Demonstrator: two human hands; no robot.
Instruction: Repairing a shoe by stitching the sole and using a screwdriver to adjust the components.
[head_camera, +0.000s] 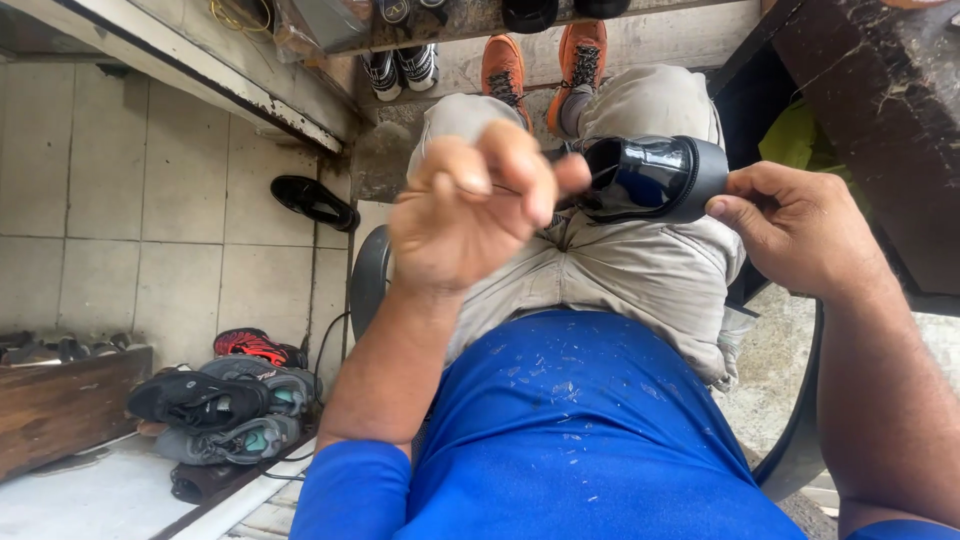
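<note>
Shoe in hand: we see a glossy black shoe (650, 178) lying across the lap, on the beige trousers (630, 270), its thick sole turned toward the right side of the view.
Right hand: our right hand (795, 225) grips the shoe at its heel end, thumb pressed on the edge of the sole, fingers curled behind it.
Left hand: our left hand (470, 205) is raised just in front of the shoe's other end, fingers pinched together on a thin thread (580, 185) that runs toward the shoe; we cannot tell whether a needle is held as well.
Clothing: we note a blue shirt (570, 440) flecked with small pale bits.
Feet: two orange sneakers (545, 70) are worn at the end of the legs, set on a concrete step.
Floor to the left: one black dress shoe (315, 202) lies alone on the pale tiles, well apart from the lap.
Pile at lower left: several sports shoes (225, 410), black, grey and red, are heaped beside a wooden box (65, 405).
Top edge: a black-and-white pair of sneakers (400, 68) stands near the orange ones.
</note>
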